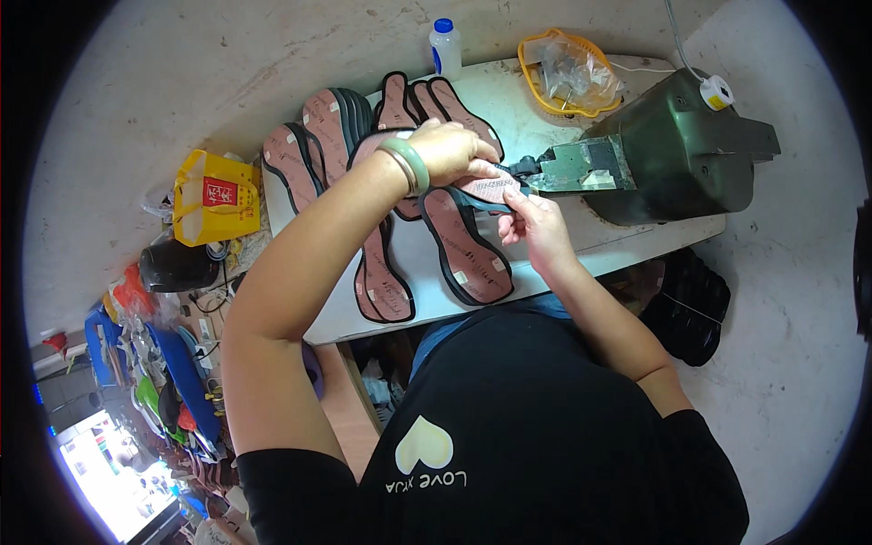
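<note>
Both hands [490,186] partly hiding insole [493,189]

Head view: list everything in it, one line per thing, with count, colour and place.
held insole: one, pinkish-brown with dark edge, at the machine's nose, between both hands
insoles on table: count unclear, overlapping, pinkish-brown with black rims, spread across the table's left and middle
table: one, pale grey, centre
sewing machine: one, dark green, table's right end
thread spool: one, white and yellow, on the machine
basket: one, yellow, holding clear bags, table's far edge
bottle: one, white with blue cap, far edge
bag: one, yellow and red, left of the table
helmet-like thing: one, black, below the bag
bracelet: one, pale green, left wrist
left hand: on the held insole from above
right hand: gripping it from below
</note>
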